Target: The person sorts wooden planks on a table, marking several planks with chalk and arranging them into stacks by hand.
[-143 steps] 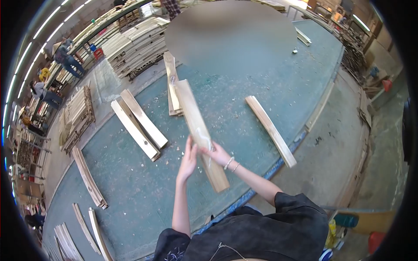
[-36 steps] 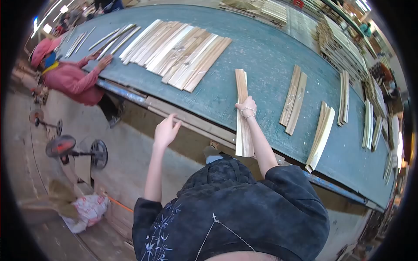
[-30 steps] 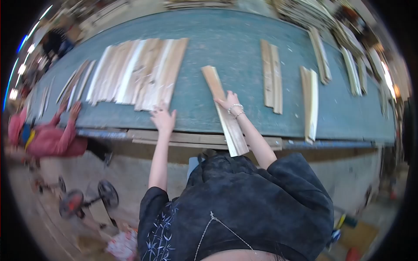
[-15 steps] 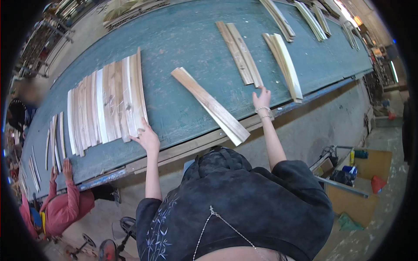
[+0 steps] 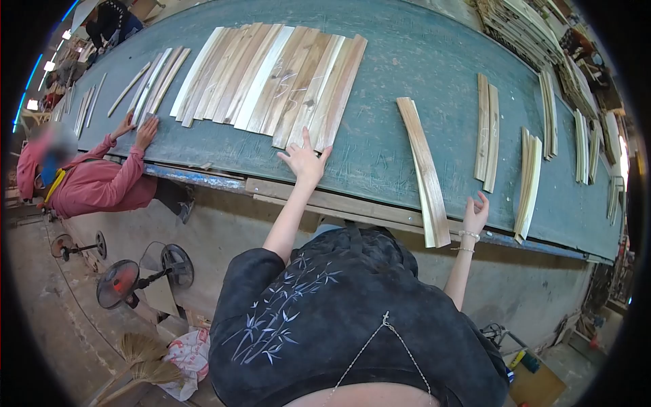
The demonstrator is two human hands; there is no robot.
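A row of several thin wooden strips (image 5: 261,81), light and brown, lies side by side on the blue-green table (image 5: 386,61), with chalk-like marks across some. My left hand (image 5: 305,161) has its fingers spread, touching the near ends of the strips at the row's right side. Past the table's front edge, my right hand (image 5: 476,214) has its fingers apart and bent, with nothing in it. Just beyond its fingertips ends a pair of brown strips (image 5: 485,132). To its left, a crossed pair of strips (image 5: 424,169) overhangs the edge.
More strip bundles (image 5: 527,183) lie toward the right end of the table. At left, a co-worker in a pink top (image 5: 105,180) has both hands on narrow strips (image 5: 159,85). Fans (image 5: 139,278) and brooms (image 5: 146,366) stand on the floor behind.
The view has swung left, so the table's contents appear farther right. My left hand's fingers have spread wider. My right hand has drawn back from the brown pair's near end.
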